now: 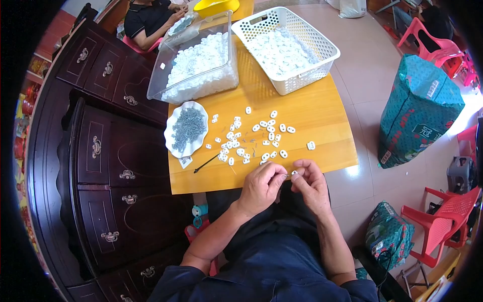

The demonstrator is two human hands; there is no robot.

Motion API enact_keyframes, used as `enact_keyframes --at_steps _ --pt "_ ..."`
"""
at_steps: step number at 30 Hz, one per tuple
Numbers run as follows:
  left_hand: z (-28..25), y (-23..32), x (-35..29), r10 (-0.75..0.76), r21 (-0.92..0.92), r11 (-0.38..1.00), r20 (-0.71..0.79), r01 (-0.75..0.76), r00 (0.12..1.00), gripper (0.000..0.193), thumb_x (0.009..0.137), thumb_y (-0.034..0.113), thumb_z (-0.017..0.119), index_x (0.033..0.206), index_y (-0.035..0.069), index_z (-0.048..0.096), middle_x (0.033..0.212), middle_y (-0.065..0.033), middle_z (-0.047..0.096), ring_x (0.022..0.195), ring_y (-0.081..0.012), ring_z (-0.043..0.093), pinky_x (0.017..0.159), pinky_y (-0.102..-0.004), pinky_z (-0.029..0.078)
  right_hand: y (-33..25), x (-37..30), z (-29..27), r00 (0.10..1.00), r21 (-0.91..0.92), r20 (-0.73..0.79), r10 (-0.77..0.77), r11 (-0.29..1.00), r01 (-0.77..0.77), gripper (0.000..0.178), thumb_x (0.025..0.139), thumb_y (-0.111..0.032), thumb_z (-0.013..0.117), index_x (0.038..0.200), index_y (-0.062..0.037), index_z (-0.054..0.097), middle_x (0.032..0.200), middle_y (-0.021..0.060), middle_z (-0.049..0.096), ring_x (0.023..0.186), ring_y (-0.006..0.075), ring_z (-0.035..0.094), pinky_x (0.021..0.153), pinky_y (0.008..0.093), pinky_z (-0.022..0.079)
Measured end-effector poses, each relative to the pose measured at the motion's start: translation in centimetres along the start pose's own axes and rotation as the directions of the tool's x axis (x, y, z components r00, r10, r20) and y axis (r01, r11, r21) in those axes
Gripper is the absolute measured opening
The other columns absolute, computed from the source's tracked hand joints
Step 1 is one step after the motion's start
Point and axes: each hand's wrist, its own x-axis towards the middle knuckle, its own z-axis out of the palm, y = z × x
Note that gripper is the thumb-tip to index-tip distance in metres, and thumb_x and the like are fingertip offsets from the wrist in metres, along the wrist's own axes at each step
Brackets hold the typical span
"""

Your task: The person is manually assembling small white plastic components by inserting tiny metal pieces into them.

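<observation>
My left hand and my right hand meet at the table's near edge, both pinching. Between my right thumb and finger is a small white plastic piece with a dark hole. The left fingertips press together close beside it; a thin, tiny thing seems to show there, too small to name. Several white two-hole oval pieces are scattered just beyond my hands, with smaller white two-hole blocks and loose screws among them. A thin black stick-like tool lies to the left.
A scalloped white plate heaped with grey screws is at the table's left. Farther back stand a clear bin and a white basket, both full of white pieces. Dark drawers flank the left. A person sits beyond; teal sacks stand right.
</observation>
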Motion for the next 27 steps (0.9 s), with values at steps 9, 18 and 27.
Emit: enact_keyframes --at_steps 9,18,27 --pt "0.4 -0.8 -0.6 -0.095 -0.287 0.95 0.092 0.118 0.991 0.007 0.101 0.005 0.063 0.102 -0.001 0.062 0.09 -0.0044 0.066 0.08 -0.0112 0.063 0.072 -0.025 0.053 0.1 0.0 -0.2 0.995 0.087 0.035 0.096 0.991 -0.099 0.016 0.101 -0.01 0.067 0.114 -0.0007 0.068 0.09 0.0006 0.069 0.074 0.0053 0.06 0.068 0.0205 0.05" --pt "0.9 0.8 0.0 -0.104 -0.485 0.865 0.086 0.133 0.991 0.004 0.101 0.003 0.06 0.101 -0.001 0.061 0.087 -0.0088 0.069 0.076 -0.0137 0.069 0.069 -0.0274 0.055 0.6 0.2 -0.1 0.999 0.115 -0.024 0.029 0.993 -0.026 0.021 0.108 -0.019 0.055 0.105 -0.0018 0.066 0.085 0.002 0.069 0.068 0.007 0.058 0.064 0.0212 0.049" --pt "1.0 1.1 0.5 -0.088 -0.43 0.897 0.059 0.105 0.994 0.004 0.101 0.002 0.059 0.1 -0.002 0.061 0.082 -0.0076 0.068 0.072 -0.0126 0.068 0.066 -0.0267 0.055 0.2 0.1 0.2 0.997 0.074 -0.063 0.036 0.997 -0.031 0.015 0.109 -0.017 0.052 0.109 -0.0034 0.059 0.084 0.0018 0.068 0.07 0.007 0.061 0.065 0.0219 0.051"
